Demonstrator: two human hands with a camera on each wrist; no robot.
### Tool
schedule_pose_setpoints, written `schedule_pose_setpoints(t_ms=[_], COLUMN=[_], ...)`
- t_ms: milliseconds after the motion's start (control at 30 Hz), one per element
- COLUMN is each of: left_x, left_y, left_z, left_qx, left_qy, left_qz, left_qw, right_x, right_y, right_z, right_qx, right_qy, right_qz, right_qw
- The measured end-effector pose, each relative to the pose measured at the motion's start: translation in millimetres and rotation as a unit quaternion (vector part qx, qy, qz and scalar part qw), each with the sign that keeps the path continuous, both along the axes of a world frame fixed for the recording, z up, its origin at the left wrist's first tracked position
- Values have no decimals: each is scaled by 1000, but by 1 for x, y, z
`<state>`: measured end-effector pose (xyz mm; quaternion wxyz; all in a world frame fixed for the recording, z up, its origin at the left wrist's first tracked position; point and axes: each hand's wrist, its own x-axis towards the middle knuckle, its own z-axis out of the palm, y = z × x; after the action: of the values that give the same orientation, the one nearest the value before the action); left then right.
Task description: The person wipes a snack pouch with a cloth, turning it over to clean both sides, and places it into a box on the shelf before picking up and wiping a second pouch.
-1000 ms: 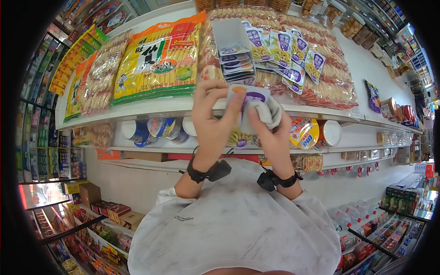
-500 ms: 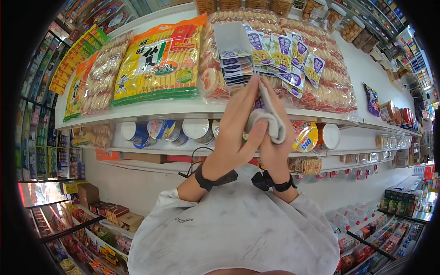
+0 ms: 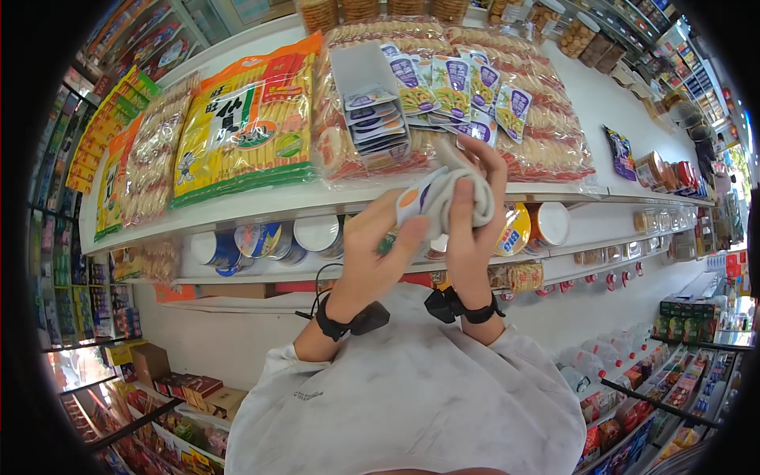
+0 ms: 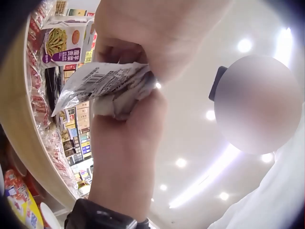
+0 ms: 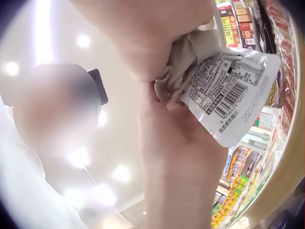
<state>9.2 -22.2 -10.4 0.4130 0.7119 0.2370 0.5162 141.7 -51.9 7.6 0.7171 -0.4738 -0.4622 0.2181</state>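
My left hand (image 3: 372, 249) pinches a small snack packet (image 3: 411, 203) in front of the shelf edge. Its white back, with barcode and small print, shows in the right wrist view, where the packet (image 5: 233, 93) sticks out from between the hands. A folded greyish-white cloth (image 3: 455, 196) is bunched in my right hand (image 3: 473, 237), against the packet. The left wrist view shows the same packet (image 4: 97, 83) with the cloth (image 4: 119, 102) beneath it. Beyond the hands, an opened box (image 3: 362, 67) holds a row of similar purple-labelled packets, and several loose packets (image 3: 451, 87) lie beside it.
The box and loose packets rest on large clear bags of round crackers (image 3: 546, 150). To the left lies a big yellow snack bag (image 3: 245, 127). Tubs (image 3: 548, 226) stand on the shelf below, under the hands. A dark purple packet (image 3: 620, 153) lies at the right.
The hands were pressed flat together over the packet and cloth half a second ago. Now they have parted slightly, the packet's corner shows again, and the head view has shifted a little.
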Motion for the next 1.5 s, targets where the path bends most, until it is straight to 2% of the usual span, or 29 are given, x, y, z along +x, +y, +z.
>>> schedule_pose_setpoints(t_ms=[33,133,167,267,300,400,533,600,700,800,900,1000,1100,1200,1300,1333,1400,1500], left_x=[-2,1,4,9,4,-1,-6,-7,-10,-14,-18,-12,-10,-6,-9,-10,-8,-16], left_y=[2,7,9,1,8,15,14,14,14,18,19,21,16,11,11,11,16,18], left_z=[1,-1,-2,13,10,-2,-2,5,10,17,11,18,23,11,8,9,12,12], left_qx=[27,74,85,27,96,70,-83,-127,-197,-171,-175,-128,-90,-79,-122,-132,-135,-132], left_qy=[-2,-35,-50,-73,-11,-40,-180,-215,-291,-278,-301,-305,-204,-198,-213,-218,-194,-170], left_qz=[4,35,46,89,113,96,117,153,202,234,217,190,146,95,44,34,74,123], left_qw=[1000,996,994,993,989,992,973,956,914,916,912,924,964,972,969,967,969,969], right_x=[3,13,10,-9,-11,-15,-28,-33,-37,-40,-40,-27,-13,-8,-4,-8,-19,-31], right_y=[-1,-1,-6,-15,-15,-13,-2,0,0,1,2,2,5,3,4,5,5,2], right_z=[2,-9,-9,2,-7,-6,-20,-27,-24,-28,-30,-26,-29,-19,-25,-26,-27,-34], right_qx=[-9,16,5,-24,-29,-75,-75,-86,-67,-67,-53,-87,-94,-76,-5,11,43,20], right_qy=[52,3,35,53,13,30,24,8,-57,-76,-106,-147,-135,-213,-342,-337,-325,-326], right_qz=[5,27,70,153,113,147,223,258,238,241,220,209,185,117,88,115,167,203], right_qw=[999,1000,997,986,993,986,972,962,967,965,968,963,969,967,936,934,930,923])
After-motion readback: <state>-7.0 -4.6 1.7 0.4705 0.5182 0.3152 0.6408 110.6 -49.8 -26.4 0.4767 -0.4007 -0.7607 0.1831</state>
